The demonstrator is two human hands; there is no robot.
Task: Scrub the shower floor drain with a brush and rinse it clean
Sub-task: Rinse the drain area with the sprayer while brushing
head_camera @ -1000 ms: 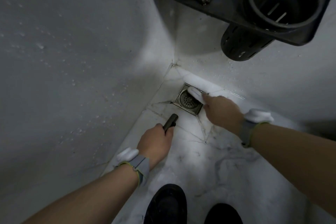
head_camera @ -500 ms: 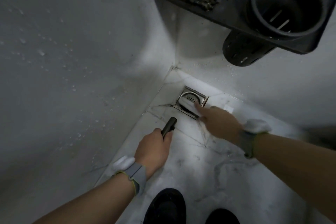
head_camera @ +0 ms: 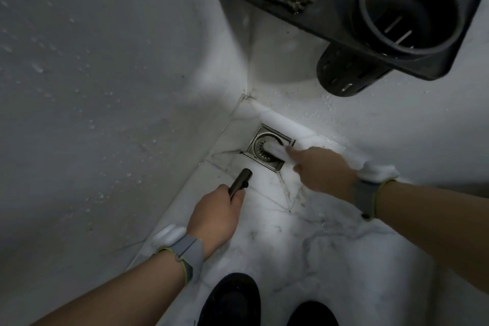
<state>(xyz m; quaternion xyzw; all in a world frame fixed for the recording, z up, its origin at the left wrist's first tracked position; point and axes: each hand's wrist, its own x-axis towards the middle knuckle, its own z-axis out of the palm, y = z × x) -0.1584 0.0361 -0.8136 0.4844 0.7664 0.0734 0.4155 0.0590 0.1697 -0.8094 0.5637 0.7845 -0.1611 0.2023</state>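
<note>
A square metal floor drain (head_camera: 258,151) with a round perforated grate sits in the corner of the marble shower floor. My right hand (head_camera: 321,171) grips a white brush (head_camera: 275,150) whose head lies on the right half of the grate; the handle is hidden in my fist. My left hand (head_camera: 215,216) holds a dark cylindrical flashlight (head_camera: 240,183), which points toward the drain and lights the floor around it.
A black wall-mounted rack (head_camera: 330,18) with a slatted tray and a round cup holder (head_camera: 404,5) hangs above the corner. Wet white walls (head_camera: 105,87) close in on the left and behind. My two dark shoes (head_camera: 232,299) stand at the bottom edge.
My right hand has swept the brush back and forth over the drain, from its far right edge to its near side and back onto the grate. The flashlight hand has stayed put.
</note>
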